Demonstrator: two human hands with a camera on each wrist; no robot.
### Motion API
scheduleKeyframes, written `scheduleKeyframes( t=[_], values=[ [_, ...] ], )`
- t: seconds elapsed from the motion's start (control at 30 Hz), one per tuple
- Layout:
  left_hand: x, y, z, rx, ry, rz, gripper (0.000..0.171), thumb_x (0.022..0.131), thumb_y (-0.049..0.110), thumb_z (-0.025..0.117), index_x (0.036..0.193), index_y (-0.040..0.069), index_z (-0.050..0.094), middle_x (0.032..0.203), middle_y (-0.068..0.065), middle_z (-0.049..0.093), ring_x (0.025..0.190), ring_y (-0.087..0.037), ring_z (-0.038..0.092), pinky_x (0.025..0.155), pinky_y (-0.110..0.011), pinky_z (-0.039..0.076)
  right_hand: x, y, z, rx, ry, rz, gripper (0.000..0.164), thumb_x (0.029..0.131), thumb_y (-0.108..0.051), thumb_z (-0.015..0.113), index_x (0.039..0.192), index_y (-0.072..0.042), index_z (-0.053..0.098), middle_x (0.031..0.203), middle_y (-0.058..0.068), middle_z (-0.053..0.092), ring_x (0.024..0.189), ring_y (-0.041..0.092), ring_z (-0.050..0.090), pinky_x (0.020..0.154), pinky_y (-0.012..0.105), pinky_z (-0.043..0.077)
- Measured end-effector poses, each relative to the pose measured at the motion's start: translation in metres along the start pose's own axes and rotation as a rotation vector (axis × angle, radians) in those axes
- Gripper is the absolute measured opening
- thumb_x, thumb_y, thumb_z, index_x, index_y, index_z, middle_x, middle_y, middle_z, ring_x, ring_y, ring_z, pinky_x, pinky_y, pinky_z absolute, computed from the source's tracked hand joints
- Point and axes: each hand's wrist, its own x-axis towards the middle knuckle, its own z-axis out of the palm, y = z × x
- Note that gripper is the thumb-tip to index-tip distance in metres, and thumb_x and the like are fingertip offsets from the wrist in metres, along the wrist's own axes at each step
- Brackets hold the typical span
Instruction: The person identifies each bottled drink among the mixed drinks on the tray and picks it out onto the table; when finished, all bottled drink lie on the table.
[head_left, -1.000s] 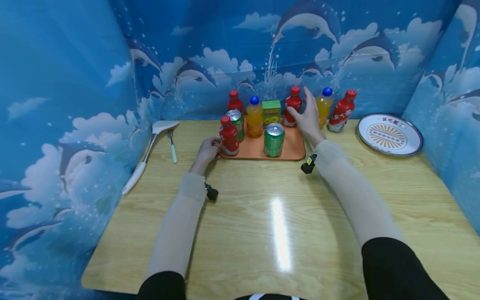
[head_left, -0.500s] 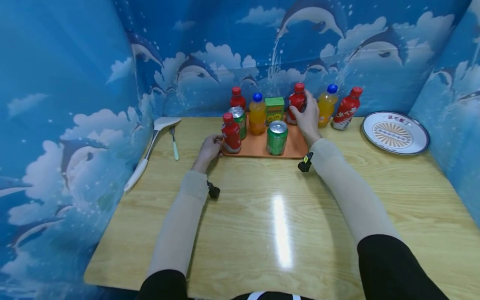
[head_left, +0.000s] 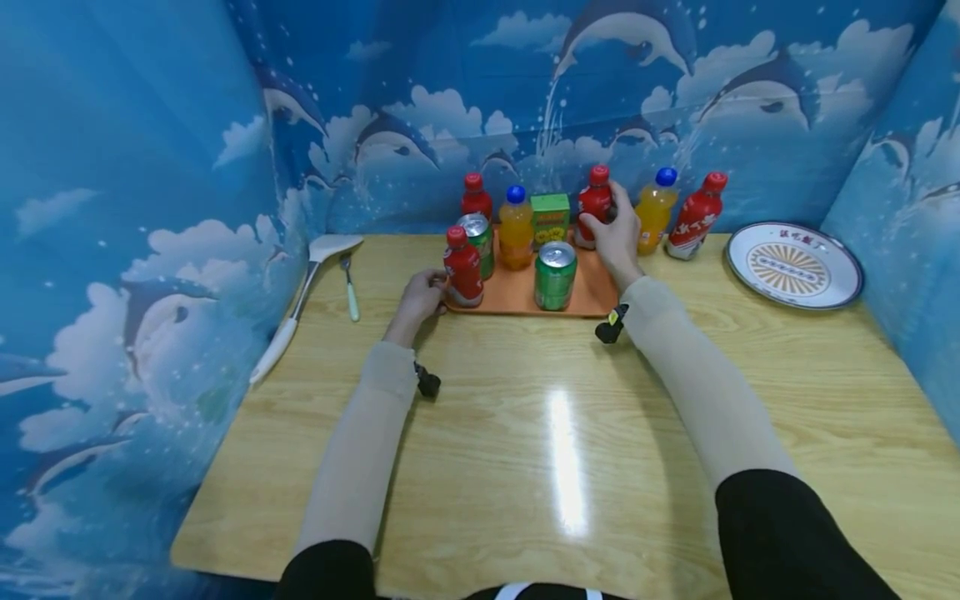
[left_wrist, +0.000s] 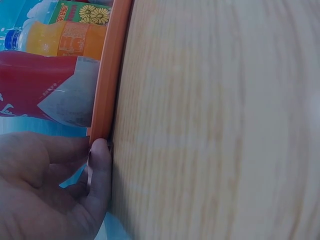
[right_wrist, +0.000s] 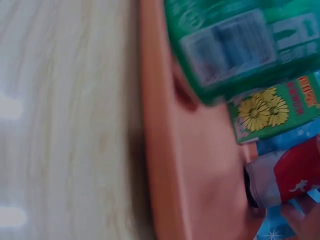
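Observation:
My left hand (head_left: 423,302) pinches the left front corner of an orange tray (head_left: 510,302); in the left wrist view its thumb and fingers (left_wrist: 100,167) lie on either side of the rim. At the tray's back right, my right hand (head_left: 621,237) holds a red drink bottle (head_left: 592,202) around its side. The right wrist view shows only some fingertips at that bottle (right_wrist: 292,175). Also on the tray stand another red bottle (head_left: 463,271), an orange-drink bottle (head_left: 515,233), a green can (head_left: 555,279) and a green carton (head_left: 550,218). A further can (head_left: 477,237) and red bottle (head_left: 475,200) are partly hidden.
Right of the tray stand an orange-drink bottle (head_left: 655,215) and a red bottle (head_left: 696,218), with a white plate (head_left: 795,265) farther right. A spatula (head_left: 292,321) and a small fork (head_left: 350,292) lie at the left. A dolphin-print curtain (head_left: 420,108) borders the table's back.
My right hand has closed in from beside the red bottle and now holds it. The left hand keeps its place at the tray corner. The head view has shifted slightly.

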Motion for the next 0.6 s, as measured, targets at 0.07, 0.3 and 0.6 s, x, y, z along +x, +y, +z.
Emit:
scheduleKeyframes(
  t=[0.07,0.3,0.6],
  values=[
    [-0.001,0.000,0.000,0.016,0.003,0.001,0.049,0.108,0.002,0.041,0.154,0.010,0.051,0.131,-0.014,0.056,0.099,-0.018,0.055,0.070,-0.024,0.051,0.000,0.000,0.000,0.035,-0.001,0.017,0.072,0.101,-0.028,0.071,0.162,-0.042,0.036,0.164,-0.003,0.047,0.149,0.020,0.048,0.125,0.041,0.041],
    [-0.001,-0.001,0.001,0.022,0.009,0.000,0.048,0.107,0.000,0.042,0.153,0.010,0.052,0.131,-0.015,0.057,0.101,-0.019,0.055,0.070,-0.024,0.052,0.000,-0.003,-0.007,0.144,-0.012,0.066,0.073,0.099,-0.017,0.074,0.163,-0.032,0.040,0.164,0.004,0.048,0.150,0.024,0.048,0.126,0.039,0.041],
    [0.002,-0.001,0.001,0.012,0.012,-0.020,0.048,0.108,0.001,0.045,0.155,0.009,0.050,0.137,-0.015,0.056,0.105,-0.019,0.054,0.070,-0.022,0.052,0.000,-0.003,-0.025,0.242,-0.081,0.126,0.077,0.099,-0.009,0.072,0.164,-0.033,0.038,0.166,0.004,0.046,0.152,0.023,0.043,0.127,0.039,0.039]
  ],
)
